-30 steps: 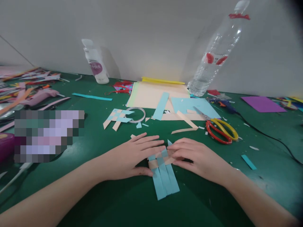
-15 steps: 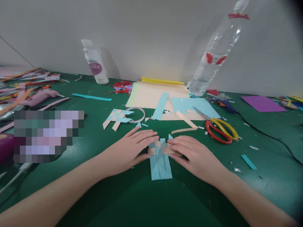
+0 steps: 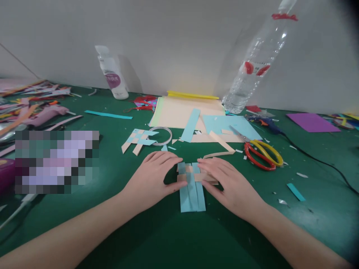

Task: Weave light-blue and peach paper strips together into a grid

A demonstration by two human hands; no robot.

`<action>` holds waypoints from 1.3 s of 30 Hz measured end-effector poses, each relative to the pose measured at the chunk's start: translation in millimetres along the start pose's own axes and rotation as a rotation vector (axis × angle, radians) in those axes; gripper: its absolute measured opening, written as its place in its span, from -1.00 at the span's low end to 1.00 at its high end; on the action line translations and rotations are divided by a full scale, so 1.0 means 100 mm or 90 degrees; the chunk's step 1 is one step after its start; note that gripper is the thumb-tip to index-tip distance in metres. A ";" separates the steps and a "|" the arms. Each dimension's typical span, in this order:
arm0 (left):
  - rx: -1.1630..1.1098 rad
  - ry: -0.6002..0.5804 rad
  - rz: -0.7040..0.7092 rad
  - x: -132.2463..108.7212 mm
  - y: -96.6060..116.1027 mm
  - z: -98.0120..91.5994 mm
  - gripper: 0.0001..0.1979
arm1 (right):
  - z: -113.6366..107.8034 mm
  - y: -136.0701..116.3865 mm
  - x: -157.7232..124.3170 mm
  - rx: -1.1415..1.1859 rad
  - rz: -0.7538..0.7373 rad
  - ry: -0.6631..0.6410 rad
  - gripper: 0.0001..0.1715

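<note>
A small piece of woven paper strips (image 3: pixel 190 190) lies flat on the green table in front of me, with light blue strips running lengthwise and peach strips crossing near its far end. My left hand (image 3: pixel 157 175) is curved at its left side, thumb pressing on the near peach strip and fingertips touching the far left corner. Gripping the right side is my right hand (image 3: pixel 230 183), its fingers over the peach strip ends and its thumb at the edge, hiding part of them. A second woven piece (image 3: pixel 138 137) lies beyond, beside a roll of tape (image 3: pixel 169 136).
Scissors (image 3: pixel 259 155) lie on a blue sheet (image 3: pixel 235 125) at right. Paper sheets (image 3: pixel 179 108), a water bottle (image 3: pixel 252 71) and a white bottle (image 3: pixel 112 76) are at the wall. A glue gun (image 3: pixel 269 125) trails a cord. Colourful strips (image 3: pixel 30 93) are heaped at left.
My left fingers have drawn back to the far corner and the left thumb has slid onto the weave. The right fingers have shifted slightly left, and the weave's strips look more even.
</note>
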State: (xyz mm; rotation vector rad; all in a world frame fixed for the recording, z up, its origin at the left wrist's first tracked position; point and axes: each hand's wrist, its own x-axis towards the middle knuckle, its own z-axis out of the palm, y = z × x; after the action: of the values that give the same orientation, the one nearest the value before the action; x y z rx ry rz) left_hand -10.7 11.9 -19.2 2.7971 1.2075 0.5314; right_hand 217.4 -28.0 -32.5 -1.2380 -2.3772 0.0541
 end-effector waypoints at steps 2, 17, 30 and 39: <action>0.006 -0.013 -0.001 0.00 0.00 0.00 -0.49 | 0.01 -0.01 0.00 -0.008 -0.007 -0.040 -0.56; -0.025 -0.081 -0.020 -0.01 -0.05 0.00 -0.47 | 0.05 0.01 -0.01 0.029 0.023 -0.099 -0.52; -0.021 -0.081 -0.008 0.01 -0.03 0.00 -0.39 | 0.04 0.00 0.01 0.030 0.028 -0.114 -0.52; -0.053 -0.102 0.054 0.03 -0.06 0.05 -0.36 | -0.04 0.06 0.01 0.033 0.044 -0.070 -0.50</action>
State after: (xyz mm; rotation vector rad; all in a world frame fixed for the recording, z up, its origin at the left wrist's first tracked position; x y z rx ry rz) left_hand -11.5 19.2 -23.6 2.7686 1.0157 0.3464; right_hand 223.1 -24.1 -30.4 -1.3231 -2.4095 0.2100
